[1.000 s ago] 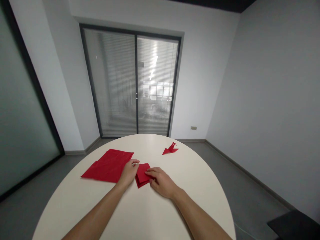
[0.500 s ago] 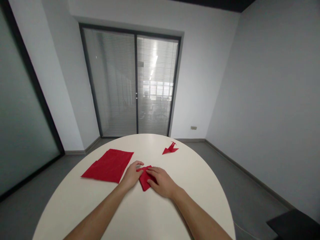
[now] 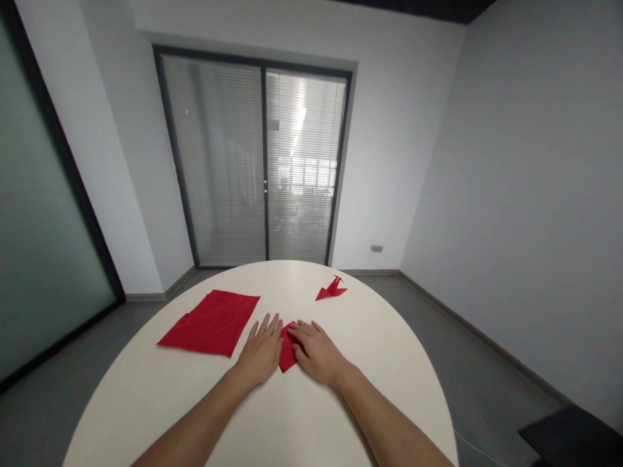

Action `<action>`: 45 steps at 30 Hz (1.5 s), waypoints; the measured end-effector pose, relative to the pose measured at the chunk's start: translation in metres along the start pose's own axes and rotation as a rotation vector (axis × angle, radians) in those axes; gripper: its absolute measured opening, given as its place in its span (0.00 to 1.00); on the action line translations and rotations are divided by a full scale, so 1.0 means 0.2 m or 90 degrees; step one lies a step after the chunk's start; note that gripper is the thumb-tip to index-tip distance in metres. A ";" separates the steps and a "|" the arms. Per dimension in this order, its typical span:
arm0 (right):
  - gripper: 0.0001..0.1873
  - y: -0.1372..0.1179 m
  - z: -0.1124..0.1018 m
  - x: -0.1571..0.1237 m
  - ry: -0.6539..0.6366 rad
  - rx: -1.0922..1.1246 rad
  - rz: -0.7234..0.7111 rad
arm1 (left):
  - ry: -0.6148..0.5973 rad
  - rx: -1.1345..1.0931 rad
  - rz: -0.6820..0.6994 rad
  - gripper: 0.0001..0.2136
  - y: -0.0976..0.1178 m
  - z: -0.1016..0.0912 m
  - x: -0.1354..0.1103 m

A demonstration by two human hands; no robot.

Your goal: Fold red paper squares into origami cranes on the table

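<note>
A small folded piece of red paper [image 3: 288,353] lies on the table between my hands, partly covered by both. My left hand [image 3: 260,353] rests flat along its left side, fingers stretched out and slightly spread. From the right, my right hand [image 3: 316,350] lies over the paper's right part, its fingers on the upper portion and the thumb lower down, pressing it to the tabletop. Some of the right fingertips are bent, but the hand is not closed around the paper. Beyond my hands, at the back right, stands a red paper crane [image 3: 332,289].
Larger sheets of red paper [image 3: 209,324] lie flat at the left of the round white table [image 3: 389,402]. A dark flat object [image 3: 574,434] is at the lower right, off the table. Behind the table are a blind-covered glass door [image 3: 219,162] and walls.
My left hand has gone from curled fingers at the paper's upper left to lying flat along its left side. The paper's left part is folded in or covered now; my right hand has barely moved.
</note>
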State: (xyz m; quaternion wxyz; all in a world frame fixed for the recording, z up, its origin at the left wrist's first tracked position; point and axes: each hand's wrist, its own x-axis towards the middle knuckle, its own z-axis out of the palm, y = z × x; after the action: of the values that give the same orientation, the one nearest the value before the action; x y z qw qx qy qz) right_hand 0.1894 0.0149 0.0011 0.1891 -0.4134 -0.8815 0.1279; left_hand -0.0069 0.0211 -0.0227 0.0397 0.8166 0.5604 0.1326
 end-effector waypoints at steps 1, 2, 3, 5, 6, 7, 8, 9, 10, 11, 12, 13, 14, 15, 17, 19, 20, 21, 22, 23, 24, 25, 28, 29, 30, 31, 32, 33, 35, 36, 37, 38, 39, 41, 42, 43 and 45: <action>0.28 0.00 0.00 0.00 -0.008 0.007 -0.010 | -0.007 -0.005 0.018 0.25 0.00 0.00 0.00; 0.29 0.00 0.00 0.00 -0.022 0.014 -0.016 | -0.022 -0.012 0.038 0.26 0.00 0.00 0.00; 0.30 0.01 0.00 -0.01 -0.037 0.018 -0.016 | -0.043 -0.017 0.059 0.26 0.00 0.00 0.00; 0.32 0.01 0.00 -0.01 -0.060 0.017 0.004 | -0.084 -0.016 0.089 0.26 0.01 0.00 0.00; 0.33 0.02 0.00 -0.01 -0.065 0.013 0.020 | -0.094 -0.009 0.091 0.27 0.01 -0.01 0.00; 0.34 0.02 0.00 -0.01 -0.067 0.008 0.036 | -0.098 -0.001 0.087 0.27 0.01 -0.01 -0.01; 0.34 0.02 0.00 -0.01 -0.067 0.004 0.047 | -0.098 0.005 0.082 0.27 0.01 -0.01 -0.01; 0.34 0.02 0.00 -0.02 -0.068 0.001 0.054 | -0.098 0.008 0.079 0.27 0.02 -0.02 -0.01; 0.35 0.02 0.00 -0.02 -0.073 0.001 0.056 | -0.098 0.009 0.078 0.27 0.02 -0.02 -0.02; 0.35 0.02 0.00 -0.02 -0.082 0.003 0.058 | -0.097 0.008 0.078 0.27 0.02 -0.03 -0.02; 0.35 0.02 0.00 -0.02 -0.096 0.006 0.063 | -0.097 0.007 0.080 0.27 0.02 -0.03 -0.02; 0.36 0.01 -0.01 -0.03 -0.112 0.009 0.070 | -0.095 0.007 0.081 0.27 0.02 -0.04 -0.01; 0.37 0.01 -0.01 -0.03 -0.130 0.011 0.078 | -0.093 0.008 0.079 0.27 0.02 -0.04 -0.01; 0.38 0.00 -0.02 -0.04 -0.145 0.011 0.087 | -0.089 0.012 0.074 0.27 0.02 -0.04 -0.01; 0.38 0.00 -0.04 -0.05 -0.153 0.004 0.095 | -0.070 0.017 0.070 0.27 0.02 -0.05 -0.01; 0.37 -0.01 -0.06 -0.05 -0.126 -0.011 0.080 | -0.041 0.011 0.087 0.26 0.02 -0.06 0.00; 0.35 -0.01 -0.07 -0.05 -0.104 -0.022 0.066 | -0.025 0.001 0.104 0.26 0.02 -0.07 0.00; 0.33 -0.01 -0.09 -0.05 -0.080 -0.036 0.048 | -0.010 -0.012 0.122 0.25 0.01 -0.08 0.00; 0.29 -0.01 -0.10 -0.05 -0.058 -0.050 0.029 | 0.000 -0.027 0.140 0.23 0.01 -0.08 0.00; 0.24 -0.01 -0.12 -0.04 -0.040 -0.063 0.010 | 0.004 -0.043 0.155 0.22 0.01 -0.09 0.00; 0.20 -0.01 -0.13 -0.04 -0.027 -0.071 -0.005 | 0.005 -0.059 0.166 0.21 0.01 -0.09 0.00; 0.18 -0.01 -0.14 -0.04 -0.012 -0.073 -0.017 | 0.002 -0.074 0.173 0.21 0.00 -0.10 0.00; 0.23 0.01 -0.13 -0.04 0.021 -0.050 -0.024 | -0.032 -0.097 0.183 0.21 -0.01 -0.10 0.00; 0.28 0.02 -0.12 -0.04 0.011 -0.040 -0.013 | -0.049 -0.097 0.181 0.22 -0.02 -0.10 0.00; 0.33 0.03 -0.11 -0.04 -0.012 -0.030 0.002 | -0.068 -0.094 0.176 0.23 -0.02 -0.10 -0.01; 0.37 0.04 -0.09 -0.05 -0.047 -0.022 0.018 | -0.088 -0.087 0.169 0.23 -0.03 -0.10 -0.01; 0.40 0.06 -0.08 -0.05 -0.081 -0.017 0.035 | -0.102 -0.078 0.157 0.24 -0.03 -0.09 -0.01; 0.41 0.06 -0.07 -0.05 -0.106 -0.016 0.050 | -0.110 -0.066 0.140 0.24 -0.04 -0.09 -0.01; 0.43 0.07 -0.07 -0.05 -0.124 -0.019 0.069 | -0.105 -0.033 0.102 0.25 -0.04 -0.09 -0.01; 0.43 0.07 -0.07 -0.05 -0.121 -0.023 0.076 | -0.094 -0.014 0.085 0.26 -0.04 -0.08 -0.01; 0.43 0.07 -0.07 -0.05 -0.117 -0.027 0.082 | -0.078 0.003 0.074 0.26 -0.03 -0.08 -0.01; 0.43 0.07 -0.07 -0.05 -0.110 -0.031 0.087 | -0.060 0.014 0.072 0.26 -0.03 -0.08 -0.01; 0.43 0.07 -0.07 -0.04 -0.100 -0.035 0.088 | -0.044 0.018 0.082 0.25 -0.03 -0.09 -0.01; 0.42 0.07 -0.08 -0.04 -0.073 -0.042 0.085 | -0.032 0.005 0.120 0.25 -0.02 -0.09 -0.01; 0.42 0.08 -0.08 -0.04 -0.061 -0.045 0.081 | -0.038 -0.007 0.138 0.24 -0.02 -0.09 -0.01; 0.42 0.08 -0.08 -0.04 -0.053 -0.047 0.076 | -0.048 -0.019 0.150 0.24 -0.02 -0.09 -0.01; 0.41 0.09 -0.08 -0.04 -0.043 -0.049 0.063 | -0.065 -0.031 0.151 0.24 -0.02 -0.09 -0.02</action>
State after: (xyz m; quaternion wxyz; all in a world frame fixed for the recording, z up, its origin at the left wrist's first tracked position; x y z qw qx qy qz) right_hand 0.2140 0.0212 0.0071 0.1362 -0.4591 -0.8700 0.1168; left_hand -0.0167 0.0178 -0.0060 0.0722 0.8815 0.4541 0.1078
